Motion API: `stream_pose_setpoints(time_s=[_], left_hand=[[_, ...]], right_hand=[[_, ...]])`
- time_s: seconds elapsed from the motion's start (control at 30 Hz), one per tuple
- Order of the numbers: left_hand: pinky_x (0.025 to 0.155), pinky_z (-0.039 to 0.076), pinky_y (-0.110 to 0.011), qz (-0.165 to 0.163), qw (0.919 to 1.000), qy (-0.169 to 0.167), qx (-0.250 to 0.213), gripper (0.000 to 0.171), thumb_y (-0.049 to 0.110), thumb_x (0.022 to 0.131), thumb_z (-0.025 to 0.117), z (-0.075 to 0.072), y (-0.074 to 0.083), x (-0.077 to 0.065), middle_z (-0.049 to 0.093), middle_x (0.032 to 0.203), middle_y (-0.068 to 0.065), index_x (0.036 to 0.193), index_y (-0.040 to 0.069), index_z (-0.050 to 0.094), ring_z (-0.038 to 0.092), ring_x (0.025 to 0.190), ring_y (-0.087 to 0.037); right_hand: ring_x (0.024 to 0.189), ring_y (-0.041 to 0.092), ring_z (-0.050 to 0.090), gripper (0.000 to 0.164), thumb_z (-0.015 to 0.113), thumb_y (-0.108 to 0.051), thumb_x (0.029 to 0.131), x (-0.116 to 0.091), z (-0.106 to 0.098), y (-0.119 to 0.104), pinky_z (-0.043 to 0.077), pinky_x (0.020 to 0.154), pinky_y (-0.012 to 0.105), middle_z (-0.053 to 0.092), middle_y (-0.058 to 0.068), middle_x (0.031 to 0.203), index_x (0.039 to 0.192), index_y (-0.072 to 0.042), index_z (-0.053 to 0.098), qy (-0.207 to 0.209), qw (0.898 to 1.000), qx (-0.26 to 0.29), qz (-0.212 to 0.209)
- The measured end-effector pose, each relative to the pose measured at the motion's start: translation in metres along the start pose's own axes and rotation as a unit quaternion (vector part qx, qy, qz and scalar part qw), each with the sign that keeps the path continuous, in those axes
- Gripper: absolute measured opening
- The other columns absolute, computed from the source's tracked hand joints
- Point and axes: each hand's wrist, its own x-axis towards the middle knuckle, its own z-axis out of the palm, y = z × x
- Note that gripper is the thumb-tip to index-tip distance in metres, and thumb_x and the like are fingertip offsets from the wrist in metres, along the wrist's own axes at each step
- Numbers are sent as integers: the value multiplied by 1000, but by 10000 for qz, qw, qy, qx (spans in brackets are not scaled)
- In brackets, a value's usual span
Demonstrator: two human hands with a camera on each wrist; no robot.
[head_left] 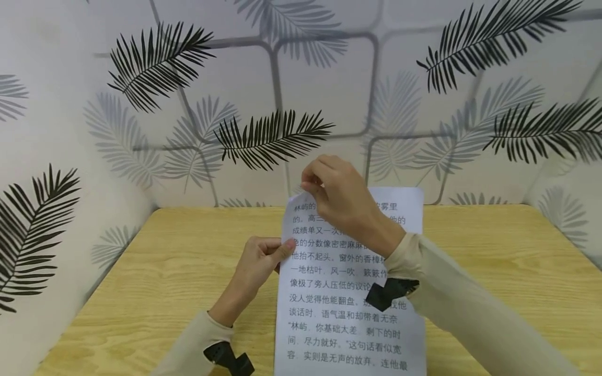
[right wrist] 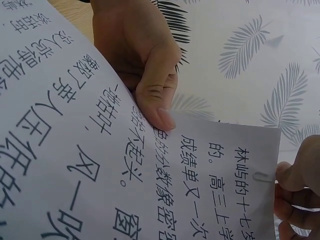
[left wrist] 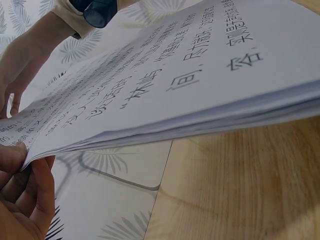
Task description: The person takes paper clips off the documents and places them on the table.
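Head view: nearest, the printed sheets (head_left: 343, 329), held tilted over the bench (head_left: 141, 292). At their left edge, the left hand (head_left: 260, 261) pinches them, thumb on top. Farther off, the right hand (head_left: 345, 201), fingers curled, apparently pinches the outer end of a clip (right wrist: 261, 177) at the top edge. Behind: the wall (head_left: 324, 89). Probable step: working the clip, on or off unclear; the next move calls for a steady left pinch.

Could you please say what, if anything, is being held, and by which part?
The left hand holds the paper stack by its left edge. The right hand is at the top-edge paper clip; its grip is unclear.
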Motion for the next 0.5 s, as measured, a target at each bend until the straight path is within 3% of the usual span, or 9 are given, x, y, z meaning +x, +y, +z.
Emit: stream_pose_setpoints(time_s=[0.37, 0.5], left_hand=[[54, 49, -25, -6, 9999, -28, 106, 29, 14, 98, 58, 1, -3, 0, 71, 75, -18, 92, -11, 70, 62, 54, -14], [55, 49, -25, -9, 10000, 3, 91, 28, 13, 98, 58, 2, -4, 1, 70, 75, -19, 93, -11, 71, 61, 54, -14]], right_hand=[[81, 18, 59, 6, 69, 1, 87, -6, -3, 3, 48, 78, 30, 65, 6, 83, 85, -2, 64, -316, 9969, 722, 38], [83, 16, 61, 6, 71, 1, 85, -7, -5, 4, 48, 80, 27, 68, 6, 87, 88, -1, 67, -342, 9965, 756, -18]])
